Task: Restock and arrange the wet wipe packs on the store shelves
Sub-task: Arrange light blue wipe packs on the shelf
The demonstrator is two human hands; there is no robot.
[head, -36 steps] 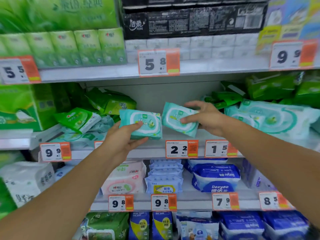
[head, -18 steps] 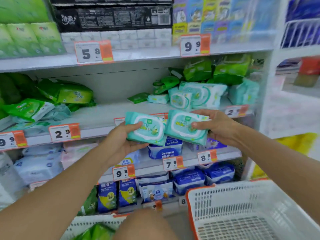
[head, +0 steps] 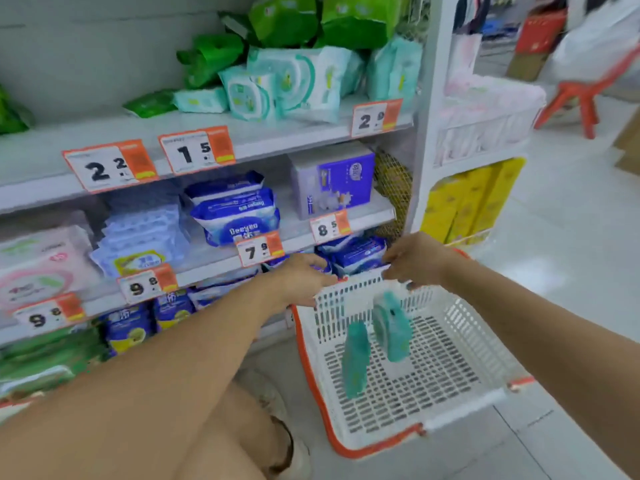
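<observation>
A: Where are the two teal wipe packs sitting right now?

B: They are hanging in the air inside the white basket [head: 450, 344]. The left teal pack [head: 355, 358] is showing its edge, and the right teal pack [head: 393, 327] is hovering just beside it, slightly higher and farther. Neither one is touching a hand.

A: So what are the hands doing?

B: The left hand [head: 304, 282] is reaching over the basket's far left corner with its fingers relaxed, grasping nothing. The right hand [head: 415, 261] is hovering above the far rim, fingers pointing down and loose, released as well.

A: And around the basket?

B: It is standing on the floor to the right of the shelves [head: 311, 140]. More teal packs [head: 287, 84] are lying on the upper shelf behind a 2.9 price tag [head: 375, 117], with green packs [head: 284, 19] piled above them. Blue packs [head: 235, 213] are filling the shelf below. A knee [head: 221, 427] is showing near the bottom, left of the basket.
</observation>
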